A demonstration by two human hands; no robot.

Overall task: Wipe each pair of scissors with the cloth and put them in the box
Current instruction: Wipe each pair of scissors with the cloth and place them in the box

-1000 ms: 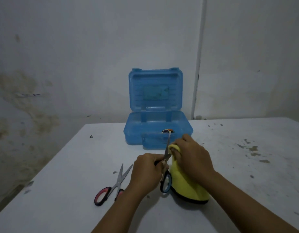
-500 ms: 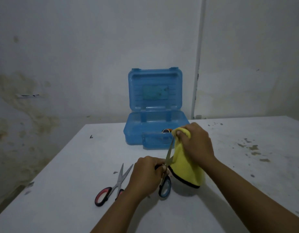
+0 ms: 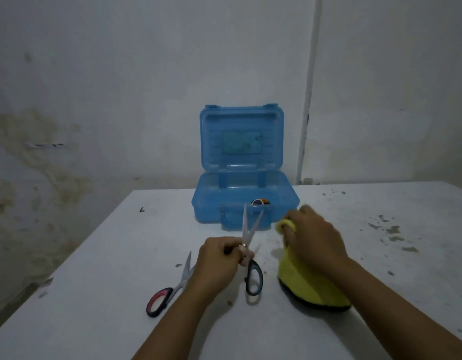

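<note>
Desk (image 3: 94, 294): white, scuffed, dark specks at right.
Left hand (image 3: 219, 261): grips blue-handled scissors (image 3: 250, 245), blades parted, upright.
Right hand (image 3: 315, 237): clutches yellow cloth (image 3: 302, 284).
Red-handled scissors (image 3: 170, 292): flat, left.
Box (image 3: 244, 203): open, behind.
Wall (image 3: 120, 74): stained.

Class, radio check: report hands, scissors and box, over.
Left hand grips blue-handled scissors, blades parted. Right hand holds yellow cloth, off the blades. Red-handled scissors on table. Box open, path clear.
</note>
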